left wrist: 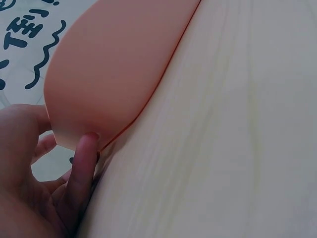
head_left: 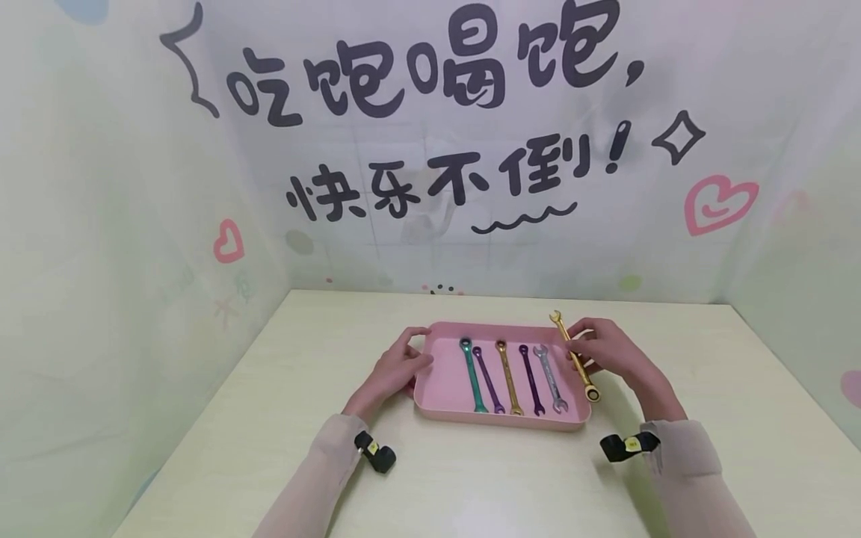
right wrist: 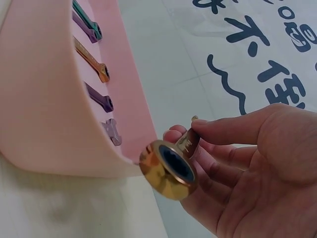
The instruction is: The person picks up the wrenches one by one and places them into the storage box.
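A shallow pink tray (head_left: 498,421) lies on the table with several combination wrenches in a row inside. They are a green wrench (head_left: 474,377), a purple wrench (head_left: 489,379), a gold wrench (head_left: 509,379), a dark purple wrench (head_left: 532,381) and a silver wrench (head_left: 551,379). My left hand (head_left: 397,366) holds the tray's left end, its thumb over the rim. Between thumb and fingers, my right hand (head_left: 605,347) pinches another gold wrench (right wrist: 171,166) just over the tray's right edge. That wrench's ring end points toward me and its open end away.
The pale wooden table (head_left: 471,486) extends around the tray. Behind it hangs a white printed backdrop (head_left: 430,254) with black lettering, and similar sheets close off both sides. A black wrist camera (head_left: 630,446) sits on the right sleeve, another camera (head_left: 375,452) on the left.
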`<state>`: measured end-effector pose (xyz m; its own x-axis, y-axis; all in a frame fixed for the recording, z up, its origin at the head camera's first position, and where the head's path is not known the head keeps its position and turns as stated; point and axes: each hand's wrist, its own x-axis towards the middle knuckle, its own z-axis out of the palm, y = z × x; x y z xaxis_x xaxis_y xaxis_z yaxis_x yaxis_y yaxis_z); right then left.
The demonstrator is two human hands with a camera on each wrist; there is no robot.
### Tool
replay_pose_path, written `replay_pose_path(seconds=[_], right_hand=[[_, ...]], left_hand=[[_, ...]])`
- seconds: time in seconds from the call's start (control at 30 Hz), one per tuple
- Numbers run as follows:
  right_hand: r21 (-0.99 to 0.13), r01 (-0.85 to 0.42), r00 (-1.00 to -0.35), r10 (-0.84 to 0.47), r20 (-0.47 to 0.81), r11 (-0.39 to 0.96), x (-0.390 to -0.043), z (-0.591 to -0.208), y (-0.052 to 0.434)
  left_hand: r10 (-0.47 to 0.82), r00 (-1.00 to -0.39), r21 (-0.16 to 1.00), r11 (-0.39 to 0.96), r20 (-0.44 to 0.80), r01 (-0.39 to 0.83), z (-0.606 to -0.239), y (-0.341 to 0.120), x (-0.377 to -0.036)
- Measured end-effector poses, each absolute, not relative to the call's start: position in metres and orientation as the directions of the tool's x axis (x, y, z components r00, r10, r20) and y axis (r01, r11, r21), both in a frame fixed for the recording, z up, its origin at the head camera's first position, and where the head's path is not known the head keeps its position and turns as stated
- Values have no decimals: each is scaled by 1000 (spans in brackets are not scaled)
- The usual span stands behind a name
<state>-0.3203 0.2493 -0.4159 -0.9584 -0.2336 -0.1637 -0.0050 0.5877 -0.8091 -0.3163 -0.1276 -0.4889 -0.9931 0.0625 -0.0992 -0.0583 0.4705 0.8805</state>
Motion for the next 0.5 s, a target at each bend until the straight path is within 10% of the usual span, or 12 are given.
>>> replay_pose_path(seconds=[0.5], right_hand=[[-841,-33,-957,-260,-129,539,-321,-413,248]], left_hand=[[65,-993,882,468,-98,-56,-489,-128,-316]])
